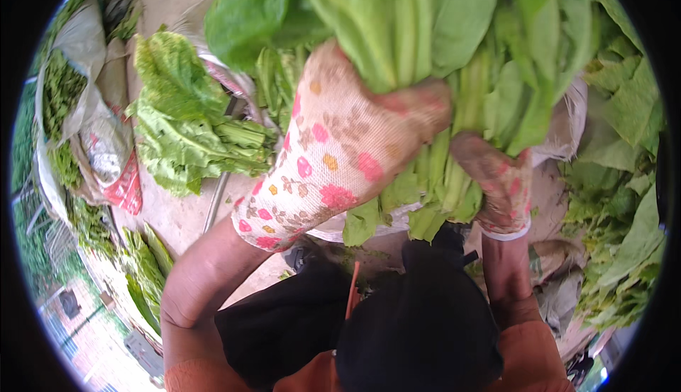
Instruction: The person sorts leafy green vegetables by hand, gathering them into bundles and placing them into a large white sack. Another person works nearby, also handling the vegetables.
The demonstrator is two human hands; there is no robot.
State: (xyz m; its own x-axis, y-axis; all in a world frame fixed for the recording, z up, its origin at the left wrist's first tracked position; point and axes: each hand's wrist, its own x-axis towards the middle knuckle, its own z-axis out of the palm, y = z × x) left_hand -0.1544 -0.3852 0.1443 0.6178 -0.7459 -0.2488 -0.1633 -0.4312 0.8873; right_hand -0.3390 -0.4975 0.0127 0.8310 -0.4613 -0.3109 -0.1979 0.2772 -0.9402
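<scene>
My left hand, in a cloth glove with a pink and yellow flower print, grips a bunch of broad green leaves by its stalks, near the top centre. To its lower right, my right hand, in a soiled glove of like print, is against the pale cut stalks of more leafy greens; its fingers are partly hidden behind them. The leaves of both bunches overlap and spread past the picture's top. A white woven sack shows beneath the greens.
A bundle of yellowing leafy greens lies on the floor at left, near a metal rod. Beyond it are a red and white plastic sack and more leaves. A large heap of greens lies at right, beside a crumpled sack.
</scene>
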